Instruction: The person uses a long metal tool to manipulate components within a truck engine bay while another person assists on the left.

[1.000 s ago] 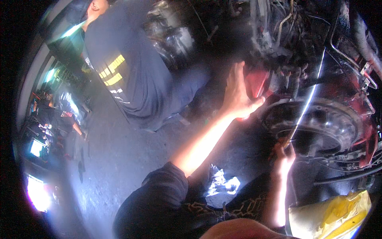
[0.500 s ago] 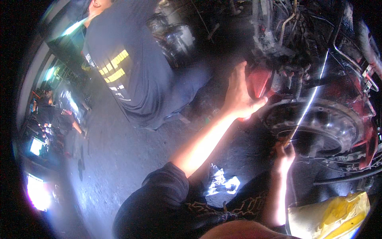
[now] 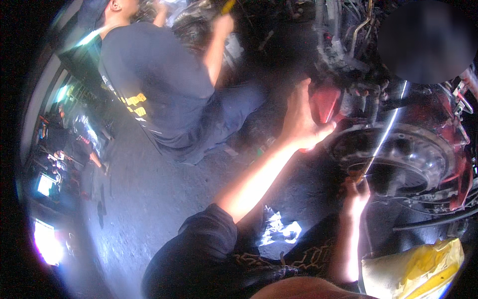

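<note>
My left hand (image 3: 301, 122) is stretched forward against a red angular part (image 3: 324, 103) under the vehicle, its fingers up along one side and its thumb out across the lower end. Where the fingertips press is partly hidden. Lower and to the right, my right hand (image 3: 356, 189) is closed around the near end of a long, thin, shiny metal rod (image 3: 384, 137). This rod slants up and away, in front of a dark round wheel rim (image 3: 398, 154). Its far end runs into a blurred dark round patch.
A co-worker in a dark shirt (image 3: 154, 79) crouches at the left, a yellow-handled tool (image 3: 227, 7) in one raised hand. Crumpled white material (image 3: 279, 229) lies on the floor (image 3: 134, 199). A yellow and white bag (image 3: 413, 269) stands at the lower right, below a dark hose (image 3: 433, 223).
The co-worker has leaned back and left, and the raised hand with the yellow-handled tool has come into view. Both my hands and the rod have hardly moved.
</note>
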The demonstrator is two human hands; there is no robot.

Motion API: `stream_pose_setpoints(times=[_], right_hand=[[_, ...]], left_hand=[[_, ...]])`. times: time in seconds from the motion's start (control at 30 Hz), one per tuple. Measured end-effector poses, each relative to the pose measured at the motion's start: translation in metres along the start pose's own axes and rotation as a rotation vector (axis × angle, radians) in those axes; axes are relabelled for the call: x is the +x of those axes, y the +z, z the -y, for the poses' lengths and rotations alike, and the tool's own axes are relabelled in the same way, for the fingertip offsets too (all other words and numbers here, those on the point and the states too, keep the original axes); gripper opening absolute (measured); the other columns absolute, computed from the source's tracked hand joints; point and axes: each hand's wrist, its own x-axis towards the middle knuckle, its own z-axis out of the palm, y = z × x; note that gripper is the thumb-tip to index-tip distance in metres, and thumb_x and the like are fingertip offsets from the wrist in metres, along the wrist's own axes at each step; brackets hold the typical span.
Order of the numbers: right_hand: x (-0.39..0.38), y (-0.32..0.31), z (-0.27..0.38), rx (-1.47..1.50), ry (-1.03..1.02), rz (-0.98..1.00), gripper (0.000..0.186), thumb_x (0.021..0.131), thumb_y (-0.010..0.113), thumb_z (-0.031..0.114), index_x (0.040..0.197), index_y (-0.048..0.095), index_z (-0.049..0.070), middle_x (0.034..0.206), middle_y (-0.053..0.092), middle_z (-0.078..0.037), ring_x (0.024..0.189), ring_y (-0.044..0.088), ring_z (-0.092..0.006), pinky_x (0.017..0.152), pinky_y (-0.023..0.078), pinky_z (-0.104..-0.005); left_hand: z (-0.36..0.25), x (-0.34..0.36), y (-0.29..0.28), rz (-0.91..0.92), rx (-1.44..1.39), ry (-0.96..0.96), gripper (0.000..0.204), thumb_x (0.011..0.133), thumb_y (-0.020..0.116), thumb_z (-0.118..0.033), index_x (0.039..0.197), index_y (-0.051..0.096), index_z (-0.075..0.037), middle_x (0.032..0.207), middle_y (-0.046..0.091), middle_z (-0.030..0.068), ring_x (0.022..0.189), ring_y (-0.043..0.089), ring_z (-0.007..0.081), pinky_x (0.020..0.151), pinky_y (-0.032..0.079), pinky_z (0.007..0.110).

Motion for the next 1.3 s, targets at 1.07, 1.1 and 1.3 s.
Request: stream_pose_setpoints(times=[1.07, 1.1, 1.3], right_hand=[[-0.035, 0.002, 0.002, -0.477, -0.472, -0.295, 0.058, 0.085, 0.064, 0.008, 0.138, 0.042, 0.0, 0.11, 0.065, -0.014, 0.099, 0.064, -0.021, 0.087, 0.049, -0.0323], [-0.048, -0.002, 0.003, -0.459, -0.646, -0.28, 0.056, 0.083, 0.065, 0.009, 0.134, 0.045, 0.001, 0.108, 0.065, -0.012, 0.098, 0.064, -0.0214, 0.086, 0.05, -0.0312], [-0.083, -0.053, 0.029, -0.022, -0.554, -0.254, 0.039, 0.094, 0.054, 0.007, 0.133, 0.048, 0.001, 0.105, 0.064, -0.007, 0.089, 0.059, -0.0144, 0.078, 0.048, -0.0271]], left_hand=[[-0.016, 0.003, -0.016, 0.017, -0.068, 0.039, 0.107, 0.062, 0.082, -0.022, 0.146, 0.018, -0.003, 0.143, 0.032, 0.0275, 0.132, 0.031, 0.0435, 0.11, 0.026, 0.053], [-0.012, 0.001, -0.017, 0.014, -0.076, 0.041, 0.107, 0.062, 0.082, -0.022, 0.146, 0.018, -0.003, 0.143, 0.032, 0.0275, 0.132, 0.031, 0.0435, 0.11, 0.026, 0.053], [-0.005, 0.0, -0.01, -0.084, -0.069, 0.14, 0.1, 0.062, 0.08, -0.022, 0.143, 0.024, -0.002, 0.137, 0.038, 0.0256, 0.127, 0.037, 0.0447, 0.106, 0.03, 0.054]])
